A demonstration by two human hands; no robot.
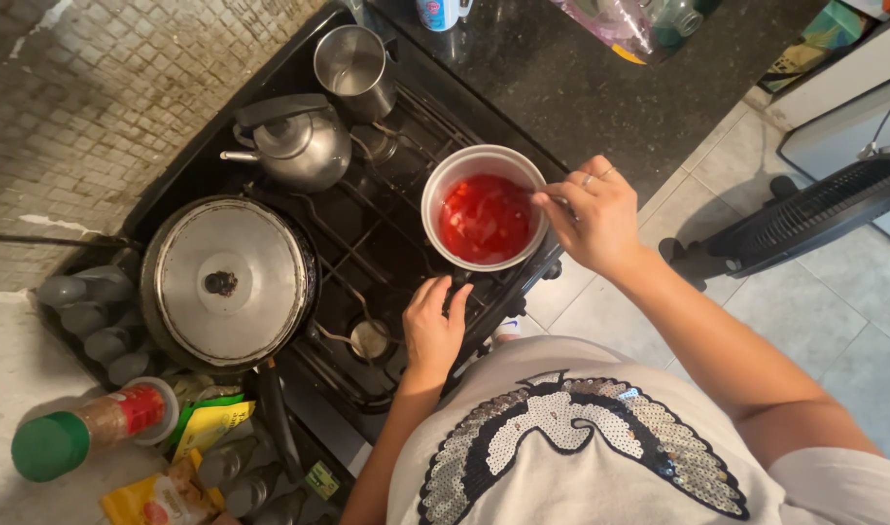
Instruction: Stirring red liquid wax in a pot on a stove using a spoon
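Kitchen floor of pale tile runs along the right, and we look straight down over a black gas stove point(367, 243) set against a dark speckled worktop point(581, 87).

Nearest to us, on the left, spice jars and yellow seasoning packets point(207, 428) lie in a loose cluster just beside the stove, probably kept there for quick reach while cooking. A jar with a green lid point(80, 433) lies on its side among them.

Our left hand point(433, 326) rests on the stove's near edge, fingers curled around what seems to be the handle of the small pan point(484, 206); the handle itself is mostly hidden, so we judge the grip steadies the pan. Our right hand point(593, 216) is closed on a thin utensil point(559, 202) whose tip dips over the pan's right rim, as for stirring. The two hands are apart, one on each side of the pan.

That pan, white inside, sits on the near right burner and holds red chopped pieces, likely tomato.

Left of it stands a large pot under a flat metal lid point(226, 282). Farther back are a steel kettle point(294, 146) and, beyond it, a steel mug point(355, 66). At far right, a dark fan point(804, 209) lies on the floor.
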